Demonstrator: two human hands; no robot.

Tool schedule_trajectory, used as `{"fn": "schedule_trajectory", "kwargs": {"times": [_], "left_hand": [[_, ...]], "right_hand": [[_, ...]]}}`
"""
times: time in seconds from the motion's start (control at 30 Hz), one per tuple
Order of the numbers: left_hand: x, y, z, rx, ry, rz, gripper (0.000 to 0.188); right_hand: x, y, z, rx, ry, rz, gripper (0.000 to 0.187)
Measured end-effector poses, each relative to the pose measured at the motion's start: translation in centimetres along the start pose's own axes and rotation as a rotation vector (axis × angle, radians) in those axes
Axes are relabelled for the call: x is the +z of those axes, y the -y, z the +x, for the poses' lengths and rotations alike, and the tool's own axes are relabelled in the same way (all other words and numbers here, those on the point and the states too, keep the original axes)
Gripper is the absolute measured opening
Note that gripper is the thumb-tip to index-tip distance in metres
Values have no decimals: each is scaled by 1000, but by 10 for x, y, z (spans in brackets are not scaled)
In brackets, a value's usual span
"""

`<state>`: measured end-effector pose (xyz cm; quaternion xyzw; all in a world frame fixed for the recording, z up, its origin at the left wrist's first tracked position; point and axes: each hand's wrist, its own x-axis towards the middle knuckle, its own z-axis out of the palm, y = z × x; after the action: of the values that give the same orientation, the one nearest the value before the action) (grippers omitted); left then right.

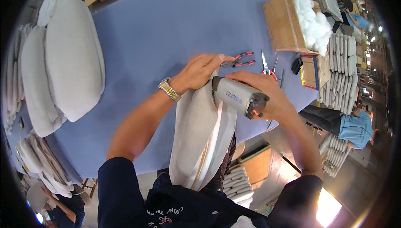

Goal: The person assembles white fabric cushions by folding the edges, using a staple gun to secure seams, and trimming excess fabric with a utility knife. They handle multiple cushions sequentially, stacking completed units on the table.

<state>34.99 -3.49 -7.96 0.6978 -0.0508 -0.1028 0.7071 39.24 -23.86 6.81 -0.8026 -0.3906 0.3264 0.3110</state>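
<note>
Head view: I see the left hand (201, 72) clasping the cushion's (193, 117) far end, the right hand (269, 89) wrapped round a grey tool (234, 95) against it, cushion spanning torso (188, 205) to tabletop (167, 23), pliers (245, 63) just beyond.

In front of you spreads a blue table (175, 23). Pale grey cushions (75, 61) lie piled on your left, though the bent view makes it hard to tell which touch the top. Towards your right lie red-and-black pliers (234, 64), scissors (264, 61) and a cardboard box (284, 23), the box farthest away.
</note>
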Motion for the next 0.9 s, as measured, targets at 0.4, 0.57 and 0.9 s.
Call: {"fn": "schedule_trajectory", "kwargs": {"times": [0.4,0.57,0.9], "left_hand": [[8,-44,-56,-256,-335,366,80],[14,-65,-72,-402,-383,494,86],[-33,-144,-138,-42,-502,401,42]], "right_hand": [[87,-25,-82,240,-656,36,65],[164,-96,-90,344,-919,-149,51],[250,-19,-131,319,-1097,393,32]]}}
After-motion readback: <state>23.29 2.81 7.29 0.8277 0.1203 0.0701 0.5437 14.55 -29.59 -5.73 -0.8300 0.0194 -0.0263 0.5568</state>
